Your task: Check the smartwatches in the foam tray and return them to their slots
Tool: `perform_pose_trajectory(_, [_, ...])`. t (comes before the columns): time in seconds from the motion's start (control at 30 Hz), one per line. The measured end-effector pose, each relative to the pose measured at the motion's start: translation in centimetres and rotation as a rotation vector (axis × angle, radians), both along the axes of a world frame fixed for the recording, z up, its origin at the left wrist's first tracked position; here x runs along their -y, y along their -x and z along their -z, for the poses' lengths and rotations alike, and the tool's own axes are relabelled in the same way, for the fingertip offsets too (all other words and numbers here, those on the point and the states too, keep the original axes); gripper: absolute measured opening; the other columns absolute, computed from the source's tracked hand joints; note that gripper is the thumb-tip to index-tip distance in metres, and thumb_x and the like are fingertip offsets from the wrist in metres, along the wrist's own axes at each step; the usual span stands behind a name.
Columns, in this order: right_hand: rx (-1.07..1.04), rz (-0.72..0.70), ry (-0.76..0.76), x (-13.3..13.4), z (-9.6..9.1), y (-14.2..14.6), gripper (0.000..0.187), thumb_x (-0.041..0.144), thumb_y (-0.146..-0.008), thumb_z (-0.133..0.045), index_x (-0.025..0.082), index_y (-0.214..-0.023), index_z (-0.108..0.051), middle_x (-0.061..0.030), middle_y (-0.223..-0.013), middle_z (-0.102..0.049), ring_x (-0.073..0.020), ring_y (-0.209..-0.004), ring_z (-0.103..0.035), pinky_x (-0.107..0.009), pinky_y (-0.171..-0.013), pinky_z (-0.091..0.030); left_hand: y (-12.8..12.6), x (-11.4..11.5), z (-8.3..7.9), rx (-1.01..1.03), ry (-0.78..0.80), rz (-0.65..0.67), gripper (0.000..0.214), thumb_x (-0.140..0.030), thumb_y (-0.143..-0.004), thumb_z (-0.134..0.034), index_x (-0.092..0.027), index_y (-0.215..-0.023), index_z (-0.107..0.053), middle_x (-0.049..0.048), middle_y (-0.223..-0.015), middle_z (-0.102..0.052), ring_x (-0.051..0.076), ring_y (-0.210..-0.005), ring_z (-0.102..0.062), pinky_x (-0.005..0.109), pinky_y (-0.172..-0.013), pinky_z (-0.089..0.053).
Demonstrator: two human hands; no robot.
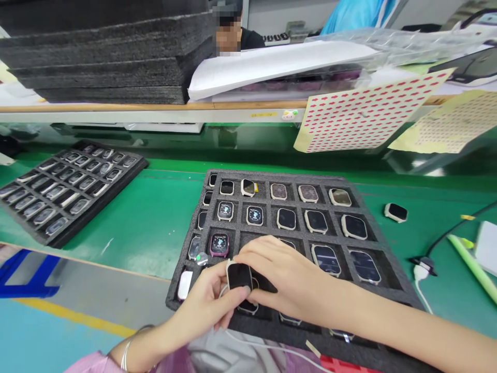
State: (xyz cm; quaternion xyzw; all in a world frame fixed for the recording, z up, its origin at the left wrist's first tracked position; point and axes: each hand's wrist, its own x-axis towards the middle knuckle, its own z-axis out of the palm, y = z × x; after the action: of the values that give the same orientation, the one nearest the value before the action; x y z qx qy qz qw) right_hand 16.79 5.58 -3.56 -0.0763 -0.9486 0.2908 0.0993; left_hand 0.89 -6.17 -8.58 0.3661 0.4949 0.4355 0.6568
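A smartwatch body [238, 277] with a pale frame and dark screen is held over the near part of a black foam tray [279, 174]. My left hand [212, 298] grips it, thumb across its lower edge. From the other side, the closed fingers of my right hand [277, 269] hold its top corner and right edge. A white cable [267, 346] runs up to my left hand; its end is hidden behind the watch. Several pale watches fill the tray's compartments, some with lit dials [225, 211]. Beside my hands sits a purple watch [219, 244].
Another foam tray [81, 181] of watches lies at left on the green bench. One loose watch [396, 212] and a cable connector [423, 268] lie at right. A shelf [240, 111] crosses above, bearing stacked black foam [108, 57]. A person [252, 39] is behind it.
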Motion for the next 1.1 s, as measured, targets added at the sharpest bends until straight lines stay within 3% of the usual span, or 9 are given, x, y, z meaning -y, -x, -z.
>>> perform_pose_trajectory(0.23, [-0.058, -0.001, 0.066, 0.2, 0.4, -0.2, 0.032, 0.022, -0.085, -0.067, 0.013, -0.112, -0.055, -0.0088, -0.103, -0.06, -0.0219, -0.094, -0.054, -0.037, -0.086, -0.043, 0.0, 0.1, -0.8, 0.029, -0.049, -0.013, 0.018, -0.03, -0.085, -0.064, -0.014, -0.091, -0.057, -0.0092, -0.055, -0.04, -0.001, -0.034, -0.025, 0.014, -0.035, -0.021])
perform_pose_trajectory(0.37, [-0.069, -0.013, 0.079, 0.3, 0.5, -0.5, 0.038, 0.021, -0.081, -0.072, 0.011, -0.113, -0.055, -0.009, -0.104, -0.059, -0.0216, -0.096, -0.053, -0.035, -0.086, -0.042, -0.1, 0.3, -0.7, 0.044, -0.112, -0.028, 0.012, -0.026, -0.085, -0.063, -0.015, -0.088, -0.058, -0.0046, -0.066, -0.049, 0.005, -0.054, -0.041, 0.017, -0.055, -0.037])
perform_pose_trajectory(0.5, [-0.082, -0.023, 0.045, 0.4, 0.7, -0.6, 0.04, 0.022, -0.081, -0.072, 0.009, -0.115, -0.054, -0.0112, -0.108, -0.058, -0.0232, -0.099, -0.051, -0.037, -0.089, -0.041, 0.1, 0.4, -0.2, -0.04, -0.158, -0.048, 0.014, -0.027, -0.085, -0.063, -0.014, -0.09, -0.06, -0.0012, -0.077, -0.051, 0.011, -0.072, -0.043, 0.021, -0.068, -0.037])
perform_pose_trajectory(0.7, [-0.115, -0.005, 0.012, 0.6, 1.1, -0.4, 0.039, 0.033, -0.085, -0.068, 0.009, -0.113, -0.055, -0.0116, -0.104, -0.059, -0.0236, -0.096, -0.052, -0.038, -0.087, -0.041, 0.0, 0.3, -0.4, -0.093, -0.149, -0.026, 0.013, -0.025, -0.085, -0.061, -0.014, -0.093, -0.06, -0.0001, -0.081, -0.053, 0.013, -0.077, -0.044, 0.024, -0.072, -0.036])
perform_pose_trajectory(0.87, [-0.136, -0.008, -0.028, 0.8, 1.0, -0.2, 0.029, 0.028, -0.088, -0.063, 0.008, -0.108, -0.057, -0.0115, -0.099, -0.06, -0.0227, -0.091, -0.053, -0.038, -0.084, -0.042, -0.2, 0.4, -0.7, -0.113, -0.122, -0.023, 0.011, -0.023, -0.085, -0.06, -0.014, -0.092, -0.058, 0.0002, -0.081, -0.052, 0.014, -0.077, -0.044, 0.024, -0.071, -0.036])
perform_pose_trajectory(1.1, [-0.128, -0.015, -0.06, 0.7, 1.0, -0.2, 0.031, 0.028, -0.086, -0.066, 0.007, -0.107, -0.057, -0.0109, -0.096, -0.061, -0.0232, -0.09, -0.053, -0.039, -0.085, -0.043, -0.1, 0.4, -0.6, -0.124, -0.112, -0.007, 0.012, -0.023, -0.085, -0.059, -0.014, -0.093, -0.057, 0.0, -0.079, -0.05, 0.014, -0.074, -0.044, 0.025, -0.068, -0.036])
